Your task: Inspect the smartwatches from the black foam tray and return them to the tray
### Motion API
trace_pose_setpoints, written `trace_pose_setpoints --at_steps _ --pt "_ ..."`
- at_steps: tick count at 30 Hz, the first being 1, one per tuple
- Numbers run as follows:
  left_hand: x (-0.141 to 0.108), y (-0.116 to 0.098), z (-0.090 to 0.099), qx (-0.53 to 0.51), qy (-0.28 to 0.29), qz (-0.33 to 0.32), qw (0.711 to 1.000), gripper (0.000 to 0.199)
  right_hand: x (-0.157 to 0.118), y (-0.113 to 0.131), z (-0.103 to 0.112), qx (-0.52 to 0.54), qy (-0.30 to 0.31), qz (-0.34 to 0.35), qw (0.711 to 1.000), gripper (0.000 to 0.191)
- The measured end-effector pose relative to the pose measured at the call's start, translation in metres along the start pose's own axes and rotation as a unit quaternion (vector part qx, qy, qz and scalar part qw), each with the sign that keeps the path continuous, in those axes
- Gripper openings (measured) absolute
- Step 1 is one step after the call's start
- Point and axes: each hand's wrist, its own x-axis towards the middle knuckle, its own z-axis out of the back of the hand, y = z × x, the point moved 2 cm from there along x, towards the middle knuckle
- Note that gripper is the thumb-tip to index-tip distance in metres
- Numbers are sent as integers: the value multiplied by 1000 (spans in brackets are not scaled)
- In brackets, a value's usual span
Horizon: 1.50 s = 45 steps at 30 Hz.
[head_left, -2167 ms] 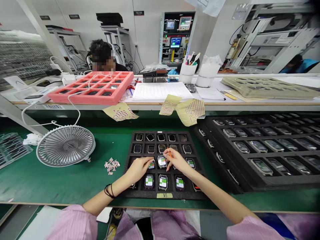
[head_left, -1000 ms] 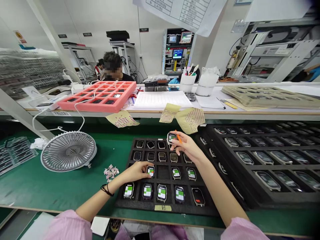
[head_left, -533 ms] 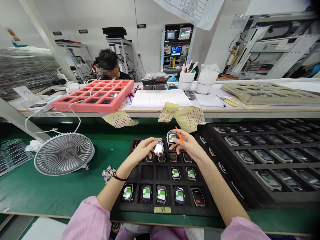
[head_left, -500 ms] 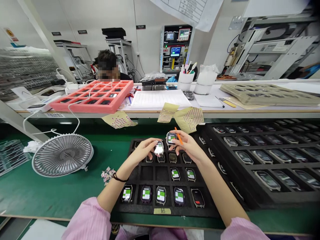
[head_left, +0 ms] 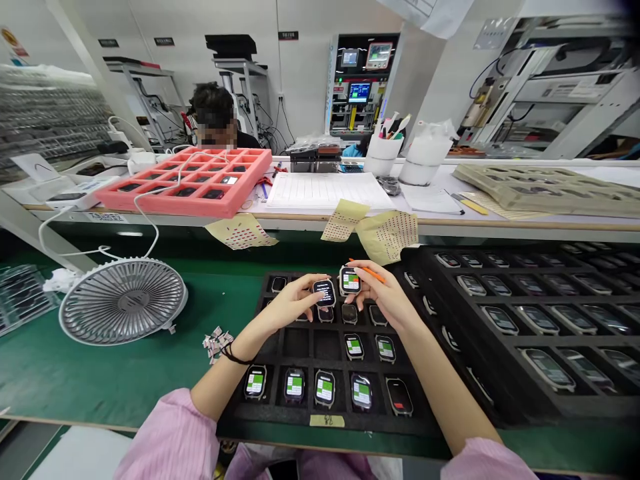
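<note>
My left hand (head_left: 295, 301) grips a smartwatch body (head_left: 324, 292) by its edges; lines of white text fill its dark screen. Beside it, my right hand (head_left: 380, 290) pinches a second smartwatch body (head_left: 350, 281) showing green, white and red blocks, and an orange pen-like stick (head_left: 373, 273) is tucked in the same fingers. Both watches are held above a black foam tray (head_left: 280, 413). Strapless watches lie in its pockets, several with green-and-white screens, such as the front watch (head_left: 325, 388). One watch (head_left: 399, 396) at front right shows a red patch. Two middle-row pockets hold nothing.
Stacked black trays (head_left: 505, 373) of watches stand at right. A grey fan (head_left: 125, 303) and small paper bits (head_left: 217, 343) lie at left. On the shelf are a pink foam tray (head_left: 220, 203), papers (head_left: 325, 191) and a pen cup (head_left: 383, 153). A person (head_left: 215, 113) sits behind.
The left watch's screen has gone from bright white to dark with text. Red blocks now show on the right watch. The orange stick has tilted flatter, and the camera view has shifted slightly.
</note>
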Motion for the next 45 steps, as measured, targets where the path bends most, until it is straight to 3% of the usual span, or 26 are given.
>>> trace_pose_setpoints --at_steps 10,18,24,32,45 --pt "-1 -3 -1 27 -7 -9 1000 48 -1 2 -6 -13 42 8 999 37" --pt "-3 -5 -1 45 -23 -4 999 40 -2 0 -6 -28 0 13 1000 31" --pt "-4 -7 -2 54 -23 -9 998 45 -6 4 -7 -26 36 13 999 29" --pt "-3 -6 0 66 -46 -4 997 37 -9 2 -8 -45 86 29 995 29" --pt "-2 -2 3 77 -30 6 997 47 -8 2 -8 -46 76 34 995 30"
